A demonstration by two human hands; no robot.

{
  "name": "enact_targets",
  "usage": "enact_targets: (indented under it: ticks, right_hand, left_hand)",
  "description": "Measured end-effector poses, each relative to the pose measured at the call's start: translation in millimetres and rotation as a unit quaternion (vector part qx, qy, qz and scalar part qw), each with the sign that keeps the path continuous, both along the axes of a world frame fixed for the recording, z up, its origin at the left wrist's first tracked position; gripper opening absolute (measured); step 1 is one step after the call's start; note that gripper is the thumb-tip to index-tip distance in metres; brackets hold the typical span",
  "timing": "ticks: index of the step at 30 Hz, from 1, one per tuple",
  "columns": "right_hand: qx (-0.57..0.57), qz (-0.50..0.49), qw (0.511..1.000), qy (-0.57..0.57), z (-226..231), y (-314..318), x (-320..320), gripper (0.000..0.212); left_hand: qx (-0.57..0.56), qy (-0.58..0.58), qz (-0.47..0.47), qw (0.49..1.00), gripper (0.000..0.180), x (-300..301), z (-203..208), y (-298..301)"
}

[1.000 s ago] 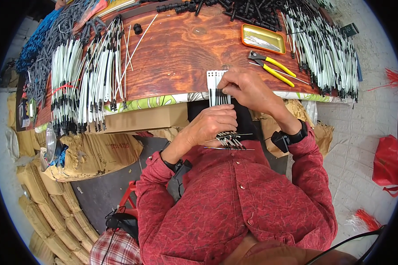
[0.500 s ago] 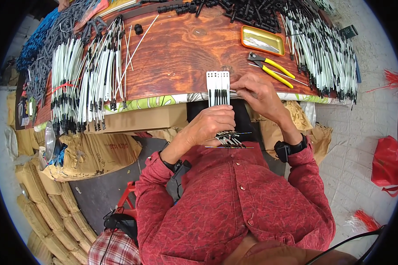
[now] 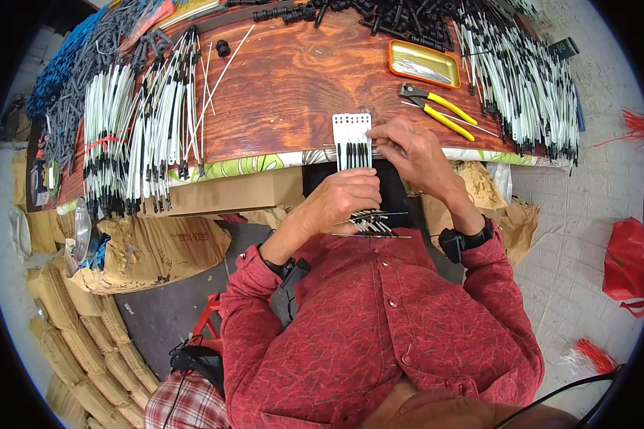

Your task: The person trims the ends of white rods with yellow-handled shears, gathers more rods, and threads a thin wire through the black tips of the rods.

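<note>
My left hand [image 3: 347,199] is closed around a row of flat white strips [image 3: 352,130] at the table's front edge. The strips stand side by side, with small holes across their top ends and black sleeves below these. Under the hand, their black-and-white lower ends fan out, with thin wires crossing them. At the strips' right edge, my right hand [image 3: 413,148] pinches with thumb and forefinger; what lies between the fingertips is too small to make out. Yellow-handled pliers [image 3: 440,112] lie beyond this hand, beside a thin rod.
A shallow yellow tray [image 3: 454,68] holds thin silvery pieces. Bundles of white strips lie at the left [image 3: 109,136] and right [image 3: 526,107] of the wooden table [image 3: 272,86]. Black fittings [image 3: 408,25] are heaped at the back, grey ones [image 3: 64,118] at far left. Paper sacks [image 3: 161,254] stand below.
The strips' top ends have shifted very slightly left and up. My right hand has moved slightly left, its fingertips still at their right edge. My left hand keeps its hold.
</note>
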State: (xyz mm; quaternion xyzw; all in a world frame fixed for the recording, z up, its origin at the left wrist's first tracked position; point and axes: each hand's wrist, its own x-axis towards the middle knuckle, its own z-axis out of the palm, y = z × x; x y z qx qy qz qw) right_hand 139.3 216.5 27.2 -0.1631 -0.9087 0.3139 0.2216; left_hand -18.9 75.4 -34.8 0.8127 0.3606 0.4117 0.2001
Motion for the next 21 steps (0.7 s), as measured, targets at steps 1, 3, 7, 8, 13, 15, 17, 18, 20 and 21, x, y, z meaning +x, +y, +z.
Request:
enact_targets:
  ticks: [1, 3, 7, 8, 13, 15, 17, 18, 20, 21]
  right_hand:
    - [0.003, -0.01, 1.0, 0.002, -0.9, 0.3, 1.5, 0.02]
    - [0.008, -0.031, 0.999, 0.007, -3.0, 0.2, 3.4, 0.021]
    - [-0.076, -0.074, 0.992, 0.069, -6.1, -8.3, -5.0, 0.022]
    - [-0.074, -0.074, 0.992, 0.072, -4.7, -8.5, -8.3, 0.022]
    - [0.069, 0.07, 0.995, 0.02, 13.5, -1.3, -33.8, 0.028]
    - [0.127, 0.172, 0.975, -0.056, 25.4, 1.8, -46.2, 0.03]
    - [0.129, 0.193, 0.968, -0.091, 34.6, 4.9, -55.6, 0.031]
    - [0.127, 0.214, 0.96, -0.131, 38.2, 6.1, -59.3, 0.031]
    - [0.127, 0.235, 0.949, -0.168, 41.2, 7.1, -62.1, 0.032]
    - [0.142, 0.233, 0.946, -0.175, 41.5, 6.1, -62.5, 0.031]
  left_hand:
    - [0.002, 0.0, 0.0, 1.0, 0.028, -0.1, 0.2, 0.1]
    - [0.003, -0.013, -0.001, 1.0, 0.036, 0.7, 1.1, 0.1]
    - [0.005, -0.02, -0.002, 1.0, 0.043, 2.3, 2.1, 0.5]
    - [0.005, -0.021, -0.003, 1.0, 0.043, 2.2, 1.8, 0.4]
    - [-0.002, 0.01, -0.006, 1.0, 0.03, 2.0, -1.9, 0.0]
    - [-0.012, 0.018, -0.004, 1.0, 0.031, 4.0, 0.3, -3.7]
    - [-0.015, 0.027, -0.003, 1.0, 0.031, 3.3, 1.3, -3.6]
    - [-0.009, 0.027, -0.005, 1.0, 0.031, 3.5, 0.4, -2.8]
    - [0.001, 0.027, -0.01, 1.0, 0.033, 3.1, -0.9, -0.8]
    - [0.002, 0.028, -0.009, 1.0, 0.033, 3.1, -0.8, -1.2]
